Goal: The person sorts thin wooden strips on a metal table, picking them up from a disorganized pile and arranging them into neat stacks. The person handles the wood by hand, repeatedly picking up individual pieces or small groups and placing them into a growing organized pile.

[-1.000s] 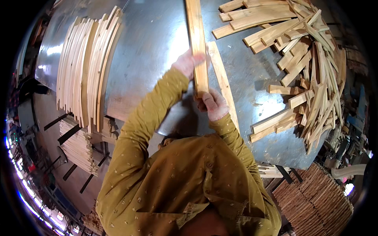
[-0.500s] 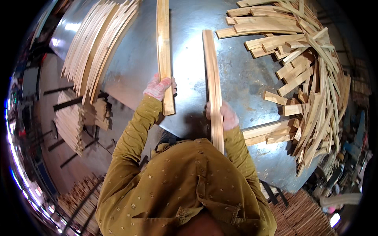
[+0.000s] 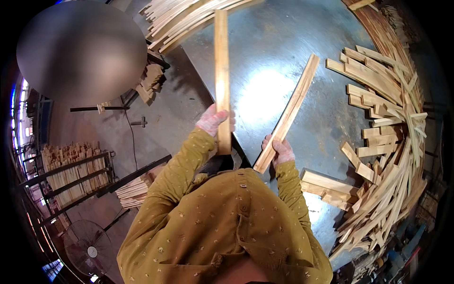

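In my left hand [image 3: 215,121], which wears a pale pinkish glove, is a flat pale wooden slat [image 3: 222,61]. The fingers wrap around it near its lower end, and the slat points away from me. My right hand [image 3: 279,148], gloved alike, grips a second wooden slat [image 3: 294,103] close to its near end. That slat slants up to the right above the metal table [image 3: 265,33]. A gap separates the two slats, which spread apart toward their far ends. Part of each hand's fingers is hidden behind the wood.
Neat rows of slats [image 3: 189,21] lie at the table's far left. A tangled heap of wood strips [image 3: 385,189] lines the right side, with short boards [image 3: 331,187] near my right forearm. Left stand a rack of wood [image 3: 75,173] and a fan [image 3: 91,251]. A blurred round patch covers the upper left.
My view has swung left, so the table and heaps appear farther right. The right-hand slat has tilted rightward, and its near end has come up off my front. Both hands keep hold.
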Motion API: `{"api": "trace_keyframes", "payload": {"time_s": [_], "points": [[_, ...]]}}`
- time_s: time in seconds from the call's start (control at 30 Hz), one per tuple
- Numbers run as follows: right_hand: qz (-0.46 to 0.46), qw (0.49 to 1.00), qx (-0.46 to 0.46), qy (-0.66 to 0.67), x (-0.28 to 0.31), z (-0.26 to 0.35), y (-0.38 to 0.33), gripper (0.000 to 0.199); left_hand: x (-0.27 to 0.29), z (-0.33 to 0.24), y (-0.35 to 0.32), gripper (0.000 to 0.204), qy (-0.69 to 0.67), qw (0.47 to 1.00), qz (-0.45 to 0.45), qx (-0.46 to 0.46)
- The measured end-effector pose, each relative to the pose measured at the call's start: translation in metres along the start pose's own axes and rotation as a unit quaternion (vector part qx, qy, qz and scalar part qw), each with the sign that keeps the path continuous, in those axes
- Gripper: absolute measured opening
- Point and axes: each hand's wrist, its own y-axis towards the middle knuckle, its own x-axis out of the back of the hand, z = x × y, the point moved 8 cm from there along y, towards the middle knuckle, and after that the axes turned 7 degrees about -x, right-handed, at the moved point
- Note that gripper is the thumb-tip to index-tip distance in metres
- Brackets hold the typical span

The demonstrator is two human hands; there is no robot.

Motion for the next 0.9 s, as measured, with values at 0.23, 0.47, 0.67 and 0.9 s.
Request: {"api": "trace_keyframes", "payload": {"time_s": [0.23,0.47,0.67,0.9], "points": [[-0.084,0.989,0.062,-0.105,0.04,-0.019,0.001,0.034,-0.112,0.022,0.08,0.048,0.036,0.988,0.13,0.078],[-0.058,0.979,0.091,-0.175,0.063,-0.008,-0.023,0.031,-0.388,-0.072,0.314,0.058,0.372,0.913,0.164,-0.017],[-0.112,0.96,0.074,-0.247,0.039,0.086,-0.02,0.03,-0.463,-0.17,0.344,0.087,0.59,0.7,-0.031,-0.401],[-0.244,0.701,0.157,-0.651,0.053,0.161,-0.052,0.062,-0.248,0.153,0.206,0.046,0.173,0.97,0.108,0.136]]}}
